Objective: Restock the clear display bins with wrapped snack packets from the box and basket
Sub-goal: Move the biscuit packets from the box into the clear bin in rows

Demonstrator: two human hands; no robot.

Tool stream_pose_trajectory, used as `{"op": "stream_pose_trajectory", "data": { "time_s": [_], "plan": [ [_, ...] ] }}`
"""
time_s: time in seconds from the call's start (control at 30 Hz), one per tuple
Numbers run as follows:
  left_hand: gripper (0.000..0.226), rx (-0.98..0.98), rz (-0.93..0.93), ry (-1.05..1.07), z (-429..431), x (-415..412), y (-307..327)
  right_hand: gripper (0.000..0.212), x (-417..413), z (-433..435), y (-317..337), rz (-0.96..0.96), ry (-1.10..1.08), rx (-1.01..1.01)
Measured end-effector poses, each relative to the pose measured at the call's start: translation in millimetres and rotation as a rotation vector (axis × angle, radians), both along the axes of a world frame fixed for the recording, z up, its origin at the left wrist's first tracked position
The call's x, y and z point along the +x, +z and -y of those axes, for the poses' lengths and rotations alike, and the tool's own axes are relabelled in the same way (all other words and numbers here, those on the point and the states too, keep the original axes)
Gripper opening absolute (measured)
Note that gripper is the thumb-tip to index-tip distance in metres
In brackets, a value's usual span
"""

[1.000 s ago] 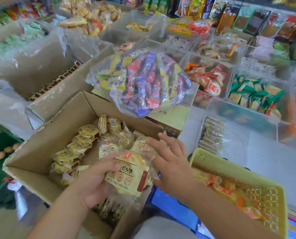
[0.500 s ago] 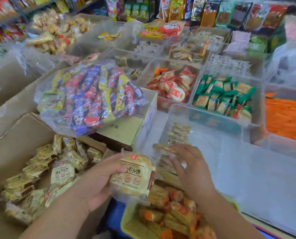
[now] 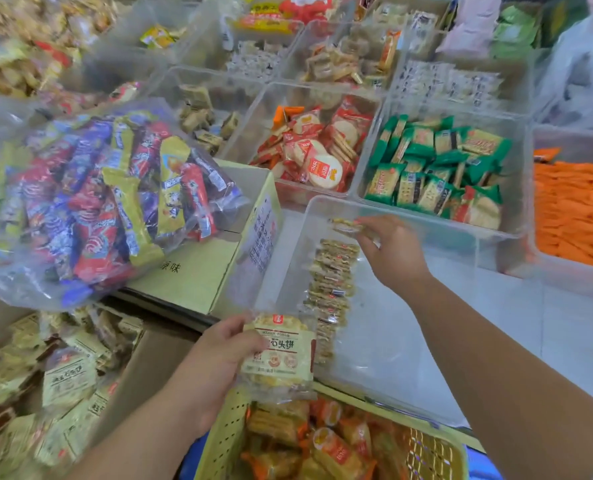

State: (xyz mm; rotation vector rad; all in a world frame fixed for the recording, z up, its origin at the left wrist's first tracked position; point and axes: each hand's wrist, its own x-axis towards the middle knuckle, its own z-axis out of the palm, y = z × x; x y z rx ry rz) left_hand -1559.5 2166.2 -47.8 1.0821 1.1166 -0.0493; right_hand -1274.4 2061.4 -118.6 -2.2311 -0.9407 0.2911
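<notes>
My left hand grips a stack of pale yellow wrapped biscuit packets just above the near rim of a yellow basket. My right hand reaches into a clear display bin and pinches one small packet over the far end of a row of matching packets standing along the bin's left side. The cardboard box at lower left holds several more of the pale yellow packets.
A big clear bag of colourful snack bars lies on a closed carton left of the bin. Behind are clear bins of red-wrapped rice crackers, green packets and orange packets. The basket holds orange-wrapped snacks.
Both hands left the cardboard box and moved right. My left hand carried the stack to the basket's edge; my right hand took one packet forward into the clear bin.
</notes>
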Motion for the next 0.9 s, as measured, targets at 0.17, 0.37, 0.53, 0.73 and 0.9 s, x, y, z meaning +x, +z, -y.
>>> {"op": "stream_pose_trajectory", "data": {
  "time_s": [0.17,0.37,0.53,0.73,0.9],
  "plan": [
    [0.026,-0.037,0.022,0.021,-1.1,-3.2,-1.0,0.032,13.6,-22.0,-28.0,0.009,0.090,-0.125],
    [0.028,-0.060,0.027,-0.008,-6.9,-1.5,-5.4,0.028,15.3,-33.0,-55.6,0.007,0.058,-0.206],
    [0.035,-0.078,0.024,-0.014,-11.3,-2.4,-9.3,0.034,19.0,-38.7,-66.2,-0.146,-0.033,-0.278],
    [0.029,-0.095,0.033,0.021,-11.4,0.2,-10.1,0.040,23.2,-47.2,-59.8,-0.569,-0.127,-0.177],
    [0.025,-0.109,0.050,0.024,-12.2,1.1,-9.0,0.042,24.6,-50.9,-70.1,-0.569,-0.213,-0.221]
  ]
}}
